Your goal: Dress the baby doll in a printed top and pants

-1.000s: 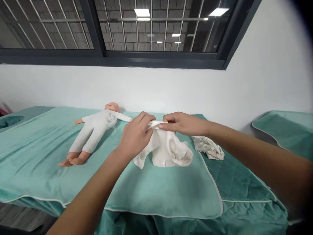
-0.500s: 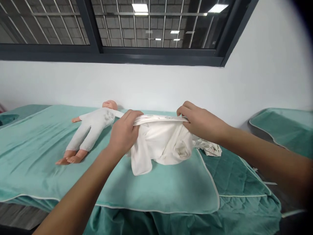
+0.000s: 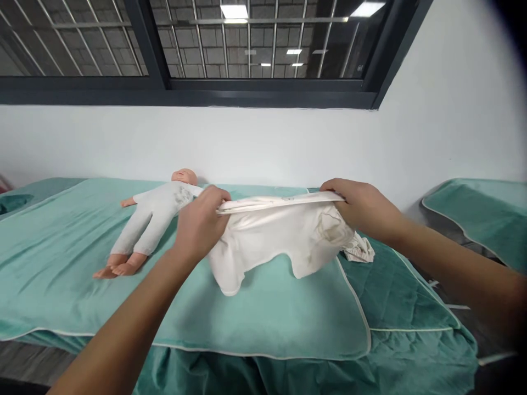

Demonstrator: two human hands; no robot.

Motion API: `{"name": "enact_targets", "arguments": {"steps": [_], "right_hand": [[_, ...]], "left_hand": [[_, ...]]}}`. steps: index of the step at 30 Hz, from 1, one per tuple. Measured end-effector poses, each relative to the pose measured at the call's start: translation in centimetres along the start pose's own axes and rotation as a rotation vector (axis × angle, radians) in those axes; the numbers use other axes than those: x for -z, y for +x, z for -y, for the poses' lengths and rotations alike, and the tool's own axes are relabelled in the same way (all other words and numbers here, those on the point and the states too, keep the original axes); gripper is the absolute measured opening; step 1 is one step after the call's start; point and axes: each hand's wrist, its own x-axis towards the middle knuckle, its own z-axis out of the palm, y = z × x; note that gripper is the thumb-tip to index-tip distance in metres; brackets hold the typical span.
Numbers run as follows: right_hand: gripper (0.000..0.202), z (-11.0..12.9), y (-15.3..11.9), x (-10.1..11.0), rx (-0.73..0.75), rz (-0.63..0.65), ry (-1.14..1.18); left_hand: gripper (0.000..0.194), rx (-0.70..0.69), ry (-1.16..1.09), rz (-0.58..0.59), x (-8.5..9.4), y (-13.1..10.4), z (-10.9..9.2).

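Note:
Stretched between my two hands is a white baby garment, its top edge pulled nearly straight and its lower part hanging over the green mat. My left hand grips the left end of that edge, fingers closed round the cloth. At the other end, my right hand is closed on the edge, close to a bunched, rolled part of the fabric. A baby doll in a white suit lies on its back to the left, bare feet towards me. Its arm nearest my left hand is partly hidden.
The pale green mat covers a bed with a darker quilted green cover. A crumpled patterned cloth lies just beyond my right wrist. Behind are a white wall and a dark-framed window. Another green-covered surface stands at right.
My hands have moved apart, the right one to the right and the left slightly left. The garment is now spread wider, and its lower edge hangs more open.

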Motion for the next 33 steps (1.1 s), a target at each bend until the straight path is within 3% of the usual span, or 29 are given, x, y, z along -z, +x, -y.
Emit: {"name": "enact_targets", "arguments": {"steps": [2, 4, 8, 11, 14, 18, 21, 24, 26, 28, 30, 31, 33], "right_hand": [[0.041, -0.8, -0.2, -0.2, 0.032, 0.058, -0.142], [0.043, -1.4, -0.4, -0.5, 0.023, 0.097, -0.151], [0.044, -1.4, -0.8, -0.8, -0.099, 0.088, 0.132], [0.044, -1.2, -0.9, -0.6, -0.145, 0.074, 0.249], [0.039, -1.2, -0.9, 0.1, -0.173, 0.088, 0.209], [0.023, -1.5, -0.2, 1.6, -0.203, 0.256, 0.211], [0.026, -2.2, 1.7, 1.5, -0.148, 0.411, 0.136], [0.027, -2.9, 4.2, -1.1, -0.092, 0.458, -0.061], [0.025, -2.6, 5.1, -4.1, -0.124, 0.396, -0.18], [0.028, -1.5, 4.9, -7.7, -0.163, 0.353, -0.219], [0.034, 0.5, 3.5, -11.5, -0.167, 0.289, -0.249], [0.038, 1.6, 2.6, -13.3, -0.133, 0.257, -0.25], [0.045, 3.6, 1.0, -16.6, -0.053, 0.226, -0.223]], "left_hand": [[0.006, 0.044, 0.063, -0.198, -0.2, -0.1, 0.4], [0.01, 0.053, -0.02, -0.284, -0.3, -0.1, 0.5], [0.013, 0.109, -0.301, -0.123, -0.4, 0.2, 0.7], [0.011, 0.213, -0.214, -0.054, -0.1, 0.2, 1.1], [0.011, 0.264, -0.054, -0.048, 0.6, 0.1, 1.6], [0.016, 0.336, 0.008, 0.032, 1.8, 0.4, 2.5], [0.025, 0.392, 0.109, 0.204, 1.6, 1.7, 3.8], [0.038, 0.41, 0.255, 0.366, -0.2, 3.3, 5.4], [0.041, 0.41, 0.316, 0.43, -2.4, 3.6, 6.2], [0.04, 0.425, 0.355, 0.416, -5.2, 2.9, 6.2], [0.042, 0.372, 0.368, 0.315, -8.2, 1.3, 5.7], [0.044, 0.321, 0.348, 0.267, -9.7, 0.4, 5.3], [0.037, 0.242, 0.2, 0.282, -12.5, -1.4, 4.5]]}}
